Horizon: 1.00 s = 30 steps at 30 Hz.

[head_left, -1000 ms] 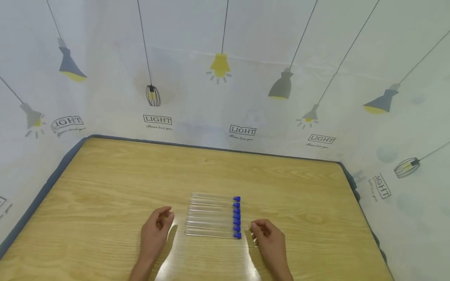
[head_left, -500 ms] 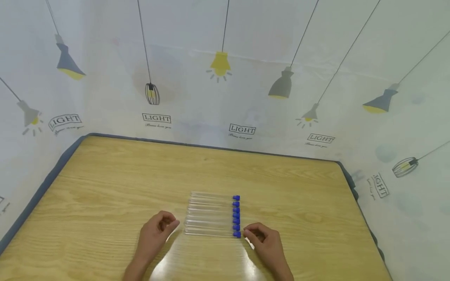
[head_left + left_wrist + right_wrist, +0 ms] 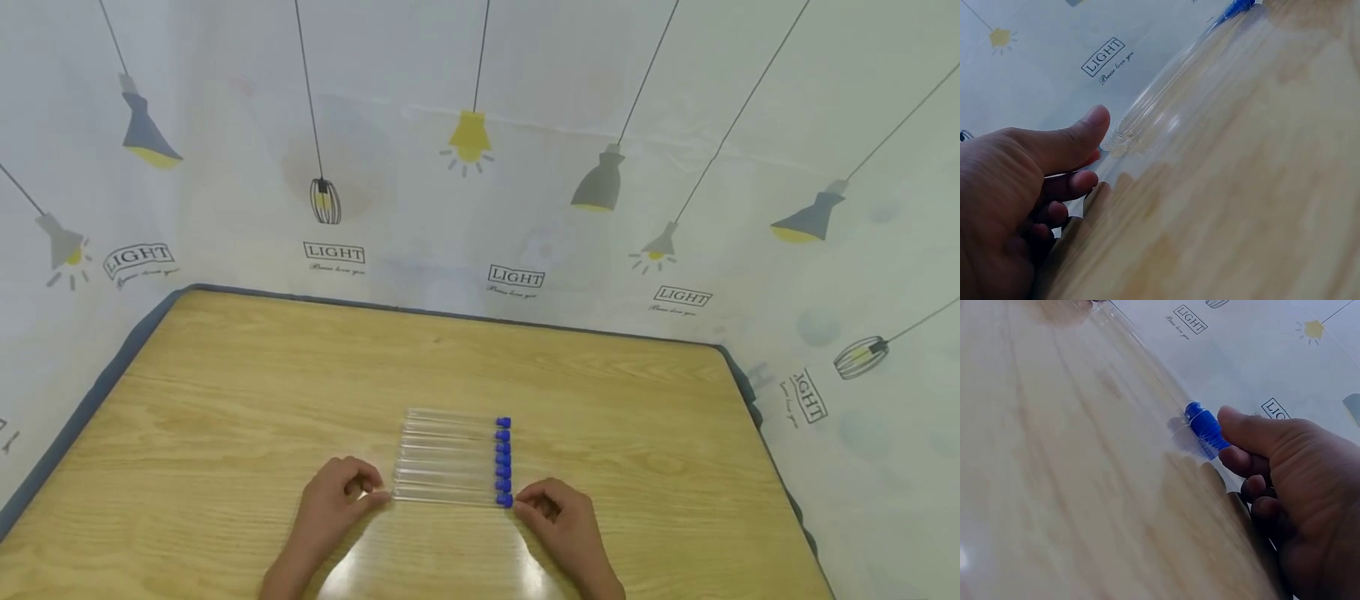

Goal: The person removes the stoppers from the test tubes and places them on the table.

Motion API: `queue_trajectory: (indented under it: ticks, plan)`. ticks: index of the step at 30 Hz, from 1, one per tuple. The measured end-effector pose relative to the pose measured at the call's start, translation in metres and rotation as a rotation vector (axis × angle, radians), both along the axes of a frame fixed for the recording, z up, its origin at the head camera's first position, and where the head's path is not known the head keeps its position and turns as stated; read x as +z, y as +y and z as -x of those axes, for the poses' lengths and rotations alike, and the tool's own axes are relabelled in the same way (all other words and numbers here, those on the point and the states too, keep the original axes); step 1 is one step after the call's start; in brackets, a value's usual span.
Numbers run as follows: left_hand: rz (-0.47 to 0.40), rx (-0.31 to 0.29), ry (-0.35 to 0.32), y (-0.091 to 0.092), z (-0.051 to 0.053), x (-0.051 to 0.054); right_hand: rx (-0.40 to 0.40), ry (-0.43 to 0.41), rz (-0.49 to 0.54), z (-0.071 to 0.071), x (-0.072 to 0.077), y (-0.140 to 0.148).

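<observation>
A row of clear test tubes [image 3: 446,467] with blue caps [image 3: 503,459] lies flat, side by side, on the wooden table. Their caps point right and their rounded ends left. My left hand [image 3: 333,500] is at the rounded end of the nearest tube, thumb and index fingertips beside it; in the left wrist view the thumb [image 3: 1094,122] is close to the tube ends [image 3: 1119,140]. At the opposite end, my right hand [image 3: 562,517] has its thumb and index fingertips against or just beside the nearest blue cap [image 3: 1204,425]. Whether either hand touches the tube is hard to tell.
The wooden table [image 3: 300,375] has a dark blue edge at the back and sides. Behind it hangs a white sheet [image 3: 420,208] printed with lamps and the word LIGHT. Bright reflections lie on the tabletop near both forearms.
Both hands have moved inward toward the two ends of the nearest tube. The left fingertips have also come lower, nearer the front. The tubes stay in their row.
</observation>
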<state>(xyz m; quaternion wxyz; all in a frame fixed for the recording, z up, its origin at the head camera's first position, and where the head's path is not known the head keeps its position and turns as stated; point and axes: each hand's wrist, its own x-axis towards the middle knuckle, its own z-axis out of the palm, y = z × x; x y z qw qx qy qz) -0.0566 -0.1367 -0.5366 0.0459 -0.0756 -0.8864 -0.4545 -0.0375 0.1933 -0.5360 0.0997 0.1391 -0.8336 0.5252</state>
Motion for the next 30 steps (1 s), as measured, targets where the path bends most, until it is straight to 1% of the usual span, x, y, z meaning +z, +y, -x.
queue_trajectory:
  ticks: [3,7,10,13,19,22,25,27,30]
  plan:
    - [0.019,-0.002,0.050,0.000,0.000,-0.003,0.020,0.040,-0.038,0.003,-0.014,0.004]
    - [0.042,-0.011,0.119,0.000,0.000,-0.006,0.022,0.076,-0.065,0.004,-0.022,0.007]
    - [0.059,-0.015,0.146,0.001,0.001,-0.007,0.010,0.095,-0.090,0.004,-0.022,0.006]
    - [0.065,-0.017,0.159,0.001,0.001,-0.006,-0.017,0.101,-0.127,0.004,-0.021,0.004]
    - [0.071,-0.037,0.175,0.002,0.001,-0.005,-0.067,0.084,-0.194,0.004,-0.019,0.001]
    - [0.080,-0.039,0.179,0.002,0.001,-0.006,-0.074,0.080,-0.211,0.005,-0.019,0.000]
    - [0.088,-0.036,0.184,0.003,0.001,-0.007,-0.078,0.099,-0.215,0.005,-0.019,0.000]
    - [0.090,-0.039,0.203,0.004,0.001,-0.007,-0.080,0.119,-0.218,0.005,-0.019,0.000]
    - [0.091,-0.052,0.275,0.007,0.003,-0.006,-0.082,0.138,-0.212,0.005,-0.018,0.001]
